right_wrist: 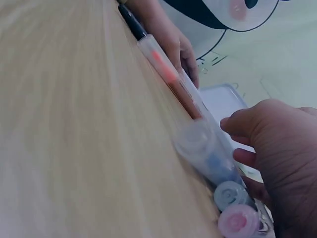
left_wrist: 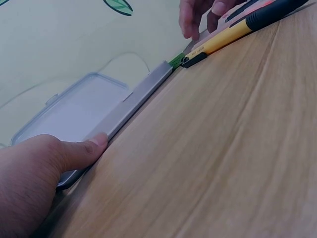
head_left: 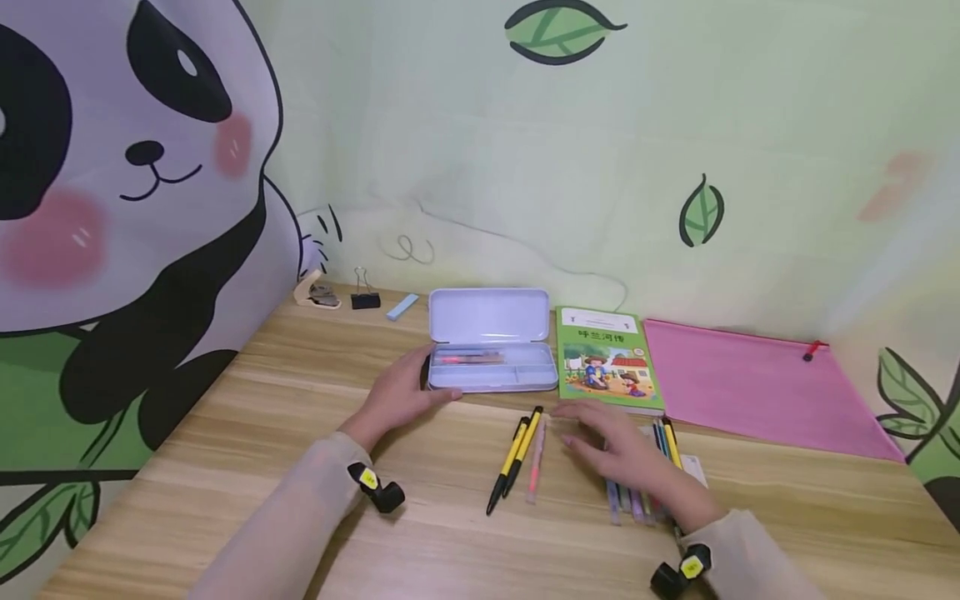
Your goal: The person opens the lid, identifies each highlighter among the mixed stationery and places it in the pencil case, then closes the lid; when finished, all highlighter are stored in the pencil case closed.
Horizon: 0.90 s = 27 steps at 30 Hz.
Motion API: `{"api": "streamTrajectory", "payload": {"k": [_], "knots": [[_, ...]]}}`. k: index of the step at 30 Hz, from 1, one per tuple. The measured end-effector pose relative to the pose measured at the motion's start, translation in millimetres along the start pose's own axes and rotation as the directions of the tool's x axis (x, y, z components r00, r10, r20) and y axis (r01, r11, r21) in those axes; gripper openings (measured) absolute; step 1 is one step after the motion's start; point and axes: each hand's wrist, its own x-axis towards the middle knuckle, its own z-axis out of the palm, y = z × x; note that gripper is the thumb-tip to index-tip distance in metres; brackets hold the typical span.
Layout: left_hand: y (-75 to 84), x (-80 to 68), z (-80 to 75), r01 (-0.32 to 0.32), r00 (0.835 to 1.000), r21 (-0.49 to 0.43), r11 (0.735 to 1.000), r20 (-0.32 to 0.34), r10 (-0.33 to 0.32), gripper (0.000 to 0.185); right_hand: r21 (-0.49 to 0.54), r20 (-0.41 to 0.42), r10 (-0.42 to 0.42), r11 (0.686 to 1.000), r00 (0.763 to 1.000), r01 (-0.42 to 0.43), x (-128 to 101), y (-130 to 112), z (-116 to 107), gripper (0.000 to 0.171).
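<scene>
An open pale lavender pencil case (head_left: 492, 387) stands on the table, its lid raised at the back. Inside its tray lie a few slim pens (head_left: 471, 359). My left hand (head_left: 401, 396) grips the case's left front corner, thumb along the front wall; the other fingers are partly hidden behind it. My right hand (head_left: 618, 446) hovers with loosely bent fingers and nothing in them, right of two yellow-and-black pens (head_left: 517, 454) and a pink pen (head_left: 537, 463). Beneath that hand and wrist lies a group of several pens (head_left: 633, 502), partly covered.
A green book (head_left: 609, 358) lies right of the case, beside a pink zip pouch (head_left: 765, 392). At the back left are a beige tape dispenser-like item (head_left: 317, 293), a black binder clip (head_left: 366, 298) and a light blue strip (head_left: 402, 307). A panda-printed backdrop rises behind.
</scene>
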Motion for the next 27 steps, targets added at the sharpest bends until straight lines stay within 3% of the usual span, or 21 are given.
{"api": "streamTrajectory", "payload": {"k": [5, 13, 27], "knots": [[-0.9, 1.8, 0.3, -0.01, 1.0, 0.008, 1.0, 0.008, 0.01, 0.096, -0.075, -0.02, -0.079, 0.994, 0.997, 0.077, -0.3, 2.6, 7.0, 0.041], [-0.1, 0.4, -0.1, 0.014, 1.0, 0.014, 1.0, 0.006, -0.014, 0.097, -0.152, 0.076, -0.105, 0.982, 0.992, 0.116, 0.1, 1.0, 7.9, 0.041], [1.5, -0.6, -0.1, 0.034, 0.999, -0.009, 0.999, 0.005, -0.034, 0.097, -0.121, 0.096, -0.111, 0.985, 0.989, 0.122, -0.8, 3.5, 8.7, 0.03]]}}
